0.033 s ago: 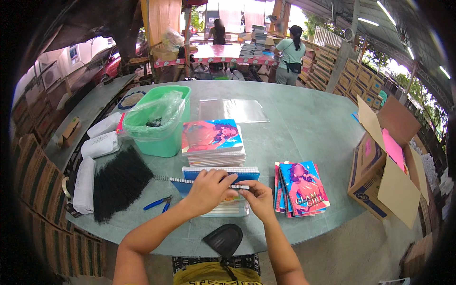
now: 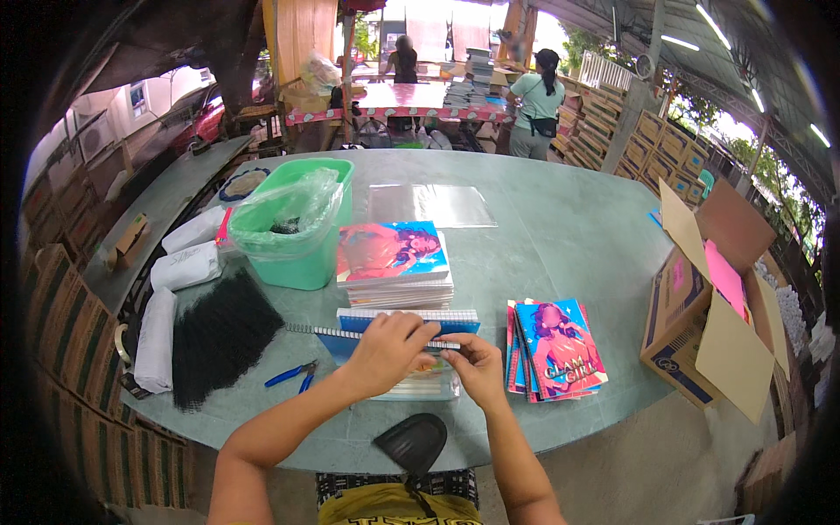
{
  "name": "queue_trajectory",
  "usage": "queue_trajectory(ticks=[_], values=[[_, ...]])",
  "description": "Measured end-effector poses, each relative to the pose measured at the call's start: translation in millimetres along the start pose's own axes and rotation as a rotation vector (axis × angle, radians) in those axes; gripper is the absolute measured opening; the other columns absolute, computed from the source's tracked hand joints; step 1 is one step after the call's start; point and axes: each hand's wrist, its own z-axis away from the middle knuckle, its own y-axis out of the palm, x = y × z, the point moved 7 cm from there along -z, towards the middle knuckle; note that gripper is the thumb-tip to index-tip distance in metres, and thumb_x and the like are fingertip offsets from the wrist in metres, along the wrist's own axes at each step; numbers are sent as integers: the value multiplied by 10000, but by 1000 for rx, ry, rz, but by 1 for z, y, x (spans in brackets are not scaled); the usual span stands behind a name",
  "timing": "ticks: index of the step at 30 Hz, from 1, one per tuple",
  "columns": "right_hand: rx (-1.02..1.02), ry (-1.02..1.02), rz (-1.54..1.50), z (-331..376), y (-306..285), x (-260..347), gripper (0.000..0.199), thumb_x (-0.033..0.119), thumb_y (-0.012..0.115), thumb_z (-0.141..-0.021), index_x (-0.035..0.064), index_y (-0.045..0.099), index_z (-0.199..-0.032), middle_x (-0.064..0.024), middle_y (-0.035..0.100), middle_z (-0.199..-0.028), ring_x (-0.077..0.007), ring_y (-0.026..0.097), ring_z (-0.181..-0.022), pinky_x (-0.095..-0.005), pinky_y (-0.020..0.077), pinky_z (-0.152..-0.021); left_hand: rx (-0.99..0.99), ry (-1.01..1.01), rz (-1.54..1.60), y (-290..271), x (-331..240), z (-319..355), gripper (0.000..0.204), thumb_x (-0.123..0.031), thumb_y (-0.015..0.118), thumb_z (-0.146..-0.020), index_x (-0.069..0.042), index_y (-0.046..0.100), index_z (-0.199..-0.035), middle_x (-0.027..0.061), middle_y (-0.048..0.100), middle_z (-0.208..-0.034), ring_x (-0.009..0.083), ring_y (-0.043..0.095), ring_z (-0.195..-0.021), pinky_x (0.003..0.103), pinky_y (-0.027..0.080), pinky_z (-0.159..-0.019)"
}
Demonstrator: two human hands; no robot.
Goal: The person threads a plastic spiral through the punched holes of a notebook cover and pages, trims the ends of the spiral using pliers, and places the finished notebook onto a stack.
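A blue-covered notebook (image 2: 337, 348) stands on edge with its punched spine up. My left hand (image 2: 389, 350) lies across the spine, fingers bent over it and closed. At the spine's right end my right hand (image 2: 477, 366) pinches the notebook between thumb and fingers. A dark spiral coil (image 2: 302, 329) runs along the spine and sticks out to the left. Beneath is a stack of notebooks (image 2: 416, 388), partly hidden by my hands. Just behind stands another blue notebook edge (image 2: 464, 320). Farther back lies a stack with pink-and-blue covers (image 2: 389, 249).
Finished spiral notebooks (image 2: 560, 350) are piled at right, beside an open carton (image 2: 678, 306). At left are blue-handled pliers (image 2: 293, 374), many black coils (image 2: 223, 341), white rolls (image 2: 156, 341) and a lined green bin (image 2: 302, 258). Clear plastic sheets (image 2: 429, 206) lie behind. Two people stand far back.
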Motion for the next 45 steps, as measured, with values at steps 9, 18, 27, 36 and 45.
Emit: queue_trajectory(ticks=[9,18,27,36,45], values=[[-24,13,-18,1,-1,-3,205,-50,628,-801,-20,626,-1003,-72,656,-933,-103,606,-836,-225,479,-741,-62,76,-77,-6,-6,-1,159,-216,635,-768,-84,556,-809,25,540,-649,195,546,-648,336,389,-611],[-93,-40,-81,3,0,-4,160,-15,663,-795,-22,609,-946,-60,653,-875,-94,592,-777,-208,464,-704,41,-54,59,7,4,0,156,-204,619,-786,-66,546,-790,74,567,-689,267,566,-677,385,446,-667],[-100,-100,66,-1,4,0,241,2,681,-782,-8,569,-995,-86,638,-927,-137,589,-858,-244,461,-757,75,-213,84,-7,20,9,222,-226,673,-751,-56,574,-852,90,577,-800,277,584,-780,398,451,-665],[-111,10,74,4,3,-1,94,39,613,-844,-5,626,-927,-74,657,-891,-126,596,-870,-262,460,-798,8,-177,87,-6,10,1,160,-240,644,-781,-92,586,-794,58,563,-746,257,558,-748,371,427,-660],[-109,27,144,1,-7,-8,166,39,649,-811,-15,627,-967,-50,652,-863,-77,568,-765,-229,454,-694,76,-282,176,-1,13,-3,213,-176,651,-745,-67,591,-917,99,559,-857,272,571,-810,386,436,-720]])
